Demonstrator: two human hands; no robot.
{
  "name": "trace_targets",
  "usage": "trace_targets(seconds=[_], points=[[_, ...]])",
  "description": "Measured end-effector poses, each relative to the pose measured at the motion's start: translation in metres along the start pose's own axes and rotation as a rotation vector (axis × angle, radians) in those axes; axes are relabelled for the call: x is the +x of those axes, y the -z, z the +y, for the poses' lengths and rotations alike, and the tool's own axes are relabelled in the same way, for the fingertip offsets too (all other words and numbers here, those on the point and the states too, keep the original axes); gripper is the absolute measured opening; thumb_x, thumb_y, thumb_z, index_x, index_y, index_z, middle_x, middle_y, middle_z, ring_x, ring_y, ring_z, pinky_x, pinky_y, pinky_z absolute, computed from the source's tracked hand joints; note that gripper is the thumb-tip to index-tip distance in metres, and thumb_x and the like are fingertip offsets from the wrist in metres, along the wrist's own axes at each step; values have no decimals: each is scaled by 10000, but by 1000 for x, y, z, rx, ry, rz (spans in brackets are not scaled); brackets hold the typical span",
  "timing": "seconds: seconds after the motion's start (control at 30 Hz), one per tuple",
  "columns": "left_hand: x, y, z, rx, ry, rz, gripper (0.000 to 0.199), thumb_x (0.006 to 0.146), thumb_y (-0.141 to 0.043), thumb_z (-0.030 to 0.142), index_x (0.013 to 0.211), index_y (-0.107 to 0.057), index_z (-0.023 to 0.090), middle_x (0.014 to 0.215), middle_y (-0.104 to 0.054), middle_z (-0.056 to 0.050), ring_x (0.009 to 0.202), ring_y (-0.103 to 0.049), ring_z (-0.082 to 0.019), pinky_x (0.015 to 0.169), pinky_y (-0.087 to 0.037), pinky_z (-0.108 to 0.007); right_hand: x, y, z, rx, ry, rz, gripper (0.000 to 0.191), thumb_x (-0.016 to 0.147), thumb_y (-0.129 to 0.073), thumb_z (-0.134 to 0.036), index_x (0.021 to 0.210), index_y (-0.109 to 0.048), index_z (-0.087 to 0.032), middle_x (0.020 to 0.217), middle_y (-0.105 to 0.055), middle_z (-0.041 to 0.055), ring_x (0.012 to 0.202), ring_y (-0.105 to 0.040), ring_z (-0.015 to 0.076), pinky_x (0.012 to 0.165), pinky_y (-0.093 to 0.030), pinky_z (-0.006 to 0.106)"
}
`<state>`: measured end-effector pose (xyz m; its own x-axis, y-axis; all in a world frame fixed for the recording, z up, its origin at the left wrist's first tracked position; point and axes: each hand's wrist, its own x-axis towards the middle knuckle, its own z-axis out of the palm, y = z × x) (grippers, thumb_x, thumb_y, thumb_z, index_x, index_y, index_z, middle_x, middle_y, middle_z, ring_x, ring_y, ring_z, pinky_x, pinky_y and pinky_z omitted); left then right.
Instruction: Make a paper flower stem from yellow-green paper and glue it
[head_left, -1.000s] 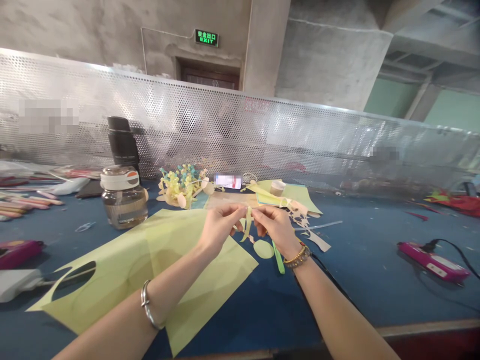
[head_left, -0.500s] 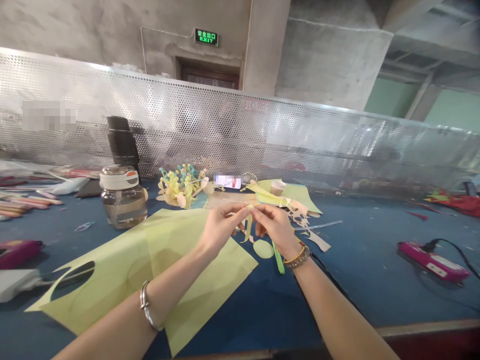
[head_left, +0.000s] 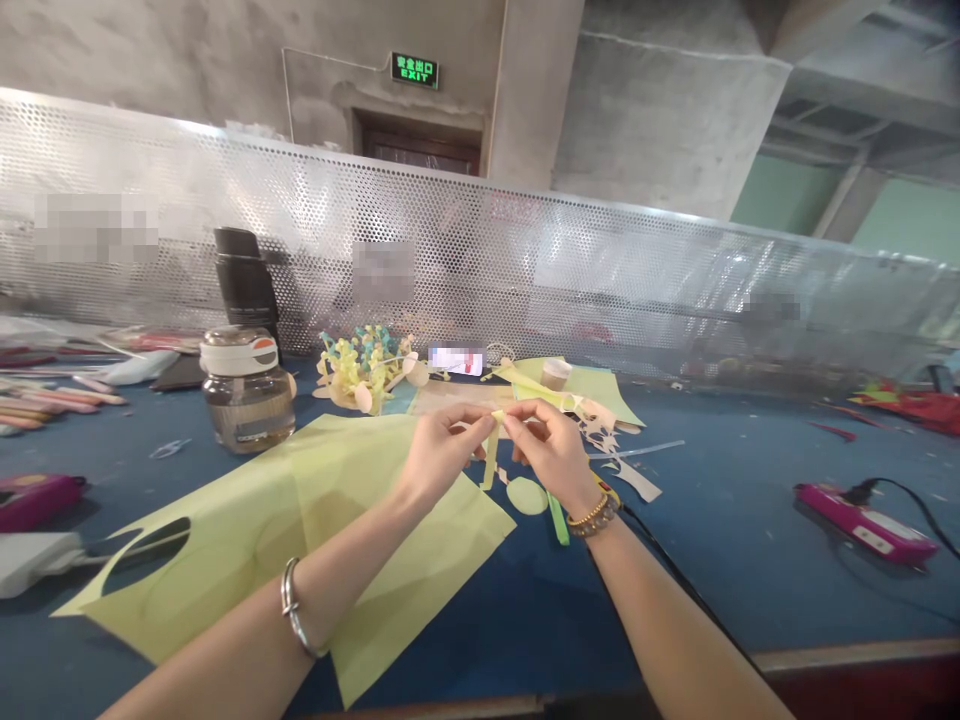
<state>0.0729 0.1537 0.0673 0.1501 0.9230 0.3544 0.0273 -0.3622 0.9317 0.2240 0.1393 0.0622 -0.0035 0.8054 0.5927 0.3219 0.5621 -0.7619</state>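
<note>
Between the fingertips of my left hand [head_left: 448, 443] and my right hand [head_left: 546, 447] is a narrow pale yellow strip [head_left: 490, 462], its free end hanging down. Both hands pinch its upper end, close together above the table. Under my left forearm lies a large yellow-green sheet [head_left: 300, 510] with an oval hole cut at its left. A pale green oval piece [head_left: 527, 495] rests on the table just below my right hand. Beside it a bright green stick-like tool [head_left: 558, 520] is partly hidden by my right wrist.
Behind stand a water bottle [head_left: 247, 395], a black flask [head_left: 244, 280] and a cluster of yellow and teal flower-like pieces [head_left: 367, 370]. Cut scraps [head_left: 600, 425] lie beyond my right hand. A purple power strip [head_left: 862, 525] sits right. A perforated metal panel [head_left: 637, 290] closes the back.
The strip's hanging end now falls straighter, leaning slightly left. My hands stay nearly in the same place, still pinching it.
</note>
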Motion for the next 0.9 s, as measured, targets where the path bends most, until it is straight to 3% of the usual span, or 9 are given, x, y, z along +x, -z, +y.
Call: trace_targets(seconds=[0.13, 0.27, 0.47, 0.9], points=[[1, 1, -1, 29, -7, 4, 184, 745, -630, 336, 768, -670, 158, 578, -605, 9, 508, -553, -104, 426, -378, -179, 0, 2, 2, -24, -18, 12, 214, 838, -561, -370, 865, -613, -164, 591, -569, -10, 456, -540, 106, 443, -428, 227], [0, 1, -2, 54, -59, 30, 166, 748, -628, 318, 762, -671, 158, 710, -685, -23, 636, -620, -132, 539, -465, -203, 1, 2, 3, 7, -35, 18, 216, 830, -576, -377, 835, -606, -164, 543, -554, -21, 447, -538, 109, 441, -431, 222], [-1, -1, -5, -98, -91, -66, 301, 741, -670, 332, 985, -668, 155, 907, -739, -73, 857, -682, -195, 752, -526, -272, 2, 0, 1, 112, -68, 0, 230, 817, -597, -393, 804, -609, -164, 500, -541, -35, 417, -521, 98, 425, -420, 208], [-1, -1, -5, -174, -48, -28, 321, 719, -703, 336, 991, -674, 169, 797, -741, -49, 787, -693, -183, 761, -544, -290, 3, -1, 4, 189, -109, -5, 200, 812, -599, -369, 782, -599, -171, 486, -547, -46, 399, -503, 82, 406, -410, 186]])
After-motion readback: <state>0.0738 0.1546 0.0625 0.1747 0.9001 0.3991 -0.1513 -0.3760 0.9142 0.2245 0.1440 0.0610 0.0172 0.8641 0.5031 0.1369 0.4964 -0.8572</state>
